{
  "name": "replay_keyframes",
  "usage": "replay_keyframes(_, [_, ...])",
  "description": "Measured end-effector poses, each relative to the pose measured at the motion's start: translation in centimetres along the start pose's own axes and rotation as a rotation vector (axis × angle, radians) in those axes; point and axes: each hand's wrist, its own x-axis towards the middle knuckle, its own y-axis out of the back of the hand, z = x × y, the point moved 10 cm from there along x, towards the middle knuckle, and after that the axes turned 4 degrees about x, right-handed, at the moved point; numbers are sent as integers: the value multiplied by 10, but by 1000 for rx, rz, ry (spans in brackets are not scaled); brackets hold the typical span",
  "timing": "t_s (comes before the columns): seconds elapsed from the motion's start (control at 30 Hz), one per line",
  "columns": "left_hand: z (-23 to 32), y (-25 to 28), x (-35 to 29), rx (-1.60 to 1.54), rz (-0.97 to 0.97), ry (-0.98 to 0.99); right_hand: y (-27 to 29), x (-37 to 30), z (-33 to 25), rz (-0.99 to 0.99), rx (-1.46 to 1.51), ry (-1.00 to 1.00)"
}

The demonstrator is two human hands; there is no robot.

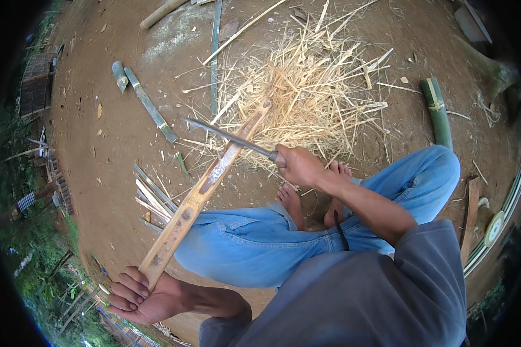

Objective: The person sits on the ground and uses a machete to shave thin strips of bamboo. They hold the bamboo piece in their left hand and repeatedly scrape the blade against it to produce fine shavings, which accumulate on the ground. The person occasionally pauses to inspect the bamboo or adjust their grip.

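Observation:
My left hand (147, 296) is closed around the near end of a long, narrow wooden board (180, 224). The board slants up and away to the right, past my left knee. Dark stains mark its face, and a whitish powdery patch lies along a shallow, dark-edged strip in its upper half. In my right hand (300, 166) is the handle of a knife, gripped in closed fingers. The knife's long dark blade (228, 136) points left and lies across the board just above the white patch. Whether the edge touches the wood is hard to tell.
Pale shavings (318, 87) heap on the dirt ground beyond my bare feet (289, 199). Green bamboo pieces lie left (150, 104) and right (437, 113). Split strips (153, 196) rest beside the board. A brown wood slat (470, 220) and bent green strips (506, 211) are at right.

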Motion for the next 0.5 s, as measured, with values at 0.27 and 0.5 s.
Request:
replay_keyframes(0.27, [-59, 13, 35, -47, -43, 56, -6, 81, 35, 8, -41, -30])
replay_keyframes(0.5, [-60, -1, 63, -88, -44, 82, 42, 111, 79, 138, -107, -165])
